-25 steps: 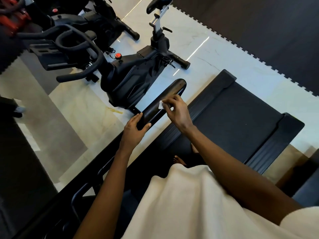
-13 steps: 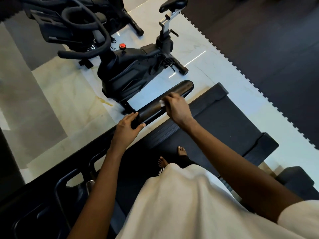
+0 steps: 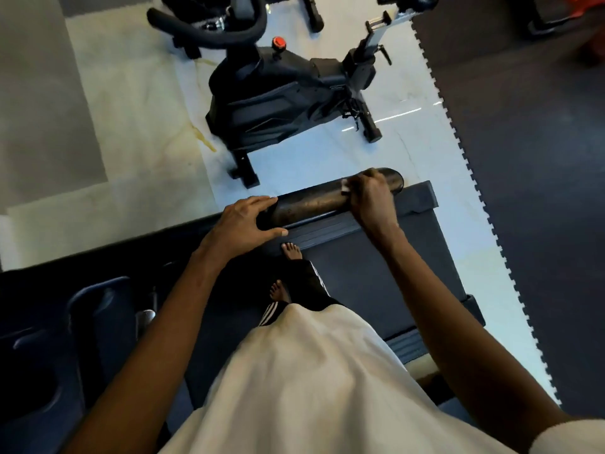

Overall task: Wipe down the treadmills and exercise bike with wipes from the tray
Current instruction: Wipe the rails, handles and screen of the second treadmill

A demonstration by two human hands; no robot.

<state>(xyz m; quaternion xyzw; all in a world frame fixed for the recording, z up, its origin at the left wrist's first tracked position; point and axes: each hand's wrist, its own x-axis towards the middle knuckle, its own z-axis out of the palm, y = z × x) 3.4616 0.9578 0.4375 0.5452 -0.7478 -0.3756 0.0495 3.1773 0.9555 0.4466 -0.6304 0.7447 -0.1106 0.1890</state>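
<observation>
**Handrail** (image 3: 311, 203): black, rounded, mounted on the side edge of the treadmill (image 3: 343, 273) that faces the exercise bike (image 3: 278, 96). Its long axis runs along that edge, parallel to the deck's side strip (image 3: 327, 229), from the console end out to a free rounded tip.

**Left hand** (image 3: 244, 224): wrapped round the rail at its console end, fingers over the top and thumb on my side. I judge this a steadying hold.

**Right hand** (image 3: 371, 199): curled over the rail close to the free tip, clamping the wipe (image 3: 345, 187) against the rail's upper face. Only a white corner shows past my fingers; the rest is under my palm.

**Governing relation:** both hands sit on one rail, well apart, with a bare stretch of rail between them. The wipe is at the tip end, so the stroke must follow the long axis, either inward toward my left hand or outward over the short remainder to the tip. My right hand is nearer the tip, and my left is nearer the console.

**Exercise bike:** on the pale floor (image 3: 137, 119) beyond the rail, well apart from both hands.

**Tray:** I cannot make it out.
</observation>
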